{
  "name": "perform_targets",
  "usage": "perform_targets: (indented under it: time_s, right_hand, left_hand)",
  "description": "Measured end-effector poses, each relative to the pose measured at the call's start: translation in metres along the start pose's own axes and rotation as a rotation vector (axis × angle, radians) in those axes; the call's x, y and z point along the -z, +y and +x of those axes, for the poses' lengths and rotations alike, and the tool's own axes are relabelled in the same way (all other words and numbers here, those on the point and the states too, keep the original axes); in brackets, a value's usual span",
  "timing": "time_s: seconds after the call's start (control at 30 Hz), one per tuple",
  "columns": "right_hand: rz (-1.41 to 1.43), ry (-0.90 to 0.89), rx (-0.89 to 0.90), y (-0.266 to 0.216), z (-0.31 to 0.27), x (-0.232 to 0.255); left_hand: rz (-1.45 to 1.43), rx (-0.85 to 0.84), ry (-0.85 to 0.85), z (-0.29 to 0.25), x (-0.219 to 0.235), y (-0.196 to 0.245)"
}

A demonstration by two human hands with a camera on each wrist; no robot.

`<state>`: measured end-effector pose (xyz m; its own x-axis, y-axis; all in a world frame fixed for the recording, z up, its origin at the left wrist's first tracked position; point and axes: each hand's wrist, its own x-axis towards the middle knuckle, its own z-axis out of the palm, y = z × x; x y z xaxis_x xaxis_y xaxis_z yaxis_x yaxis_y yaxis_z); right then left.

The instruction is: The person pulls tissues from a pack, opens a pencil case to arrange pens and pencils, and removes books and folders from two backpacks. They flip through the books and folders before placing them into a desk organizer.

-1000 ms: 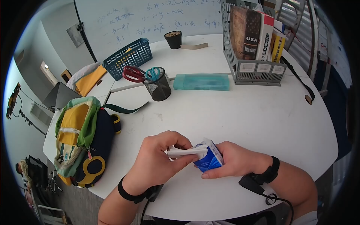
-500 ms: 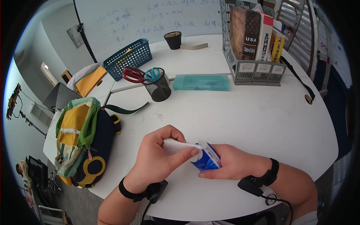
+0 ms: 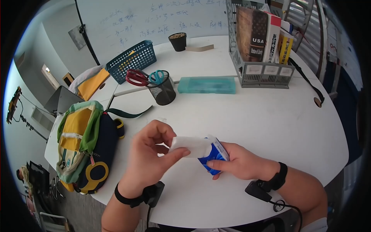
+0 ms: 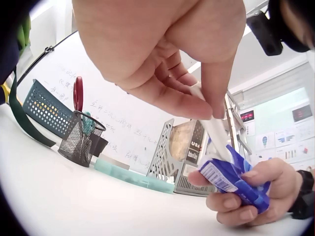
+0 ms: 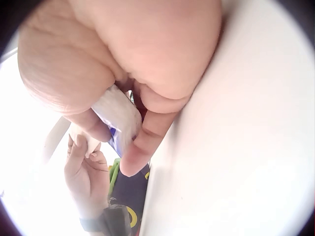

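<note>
My right hand grips a blue and white tissue packet above the front of the table, thumb across its front. Between thumb and fingers, my left hand pinches a folded white tissue that stretches to the packet's open end. The left wrist view shows the tissue partly inside the packet, whose barcode side faces the camera. In the right wrist view the packet sits between thumb and fingers, and the left hand is beyond it.
A backpack lies on the left of the white table. Farther back stand a mesh pen cup with scissors, a teal pencil case, a blue basket, a plant pot and a grey book rack holding books.
My left hand has moved left and away from the packet, drawing the tissue farther out so more of it shows. The right hand stays nearly in place with the packet.
</note>
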<state>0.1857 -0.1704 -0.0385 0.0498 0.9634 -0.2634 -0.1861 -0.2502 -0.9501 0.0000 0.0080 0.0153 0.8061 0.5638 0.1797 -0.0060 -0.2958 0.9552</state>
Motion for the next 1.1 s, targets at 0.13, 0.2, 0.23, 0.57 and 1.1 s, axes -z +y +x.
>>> perform_targets:
  time_s: [0.13,0.2,0.23,0.57,1.1]
  right_hand:
    - [0.078,-0.013,0.008,0.0,0.001,0.004]
    - [0.075,-0.017,0.025,-0.001,0.0,0.002]
    - [0.075,-0.017,0.024,-0.003,-0.001,0.002]
    - [0.098,-0.085,0.038,0.002,-0.001,0.004]
    - [-0.136,-0.151,0.148,0.002,-0.003,0.004]
  left_hand:
    - [-0.183,-0.299,-0.052,0.001,0.021,-0.007]
    - [-0.206,-0.329,-0.061,-0.001,0.02,-0.003]
    - [-0.229,-0.36,-0.07,-0.002,0.018,-0.001]
    - [0.083,-0.104,-0.419,-0.009,0.002,0.002]
    - [0.184,-0.07,-0.703,-0.014,-0.011,0.014]
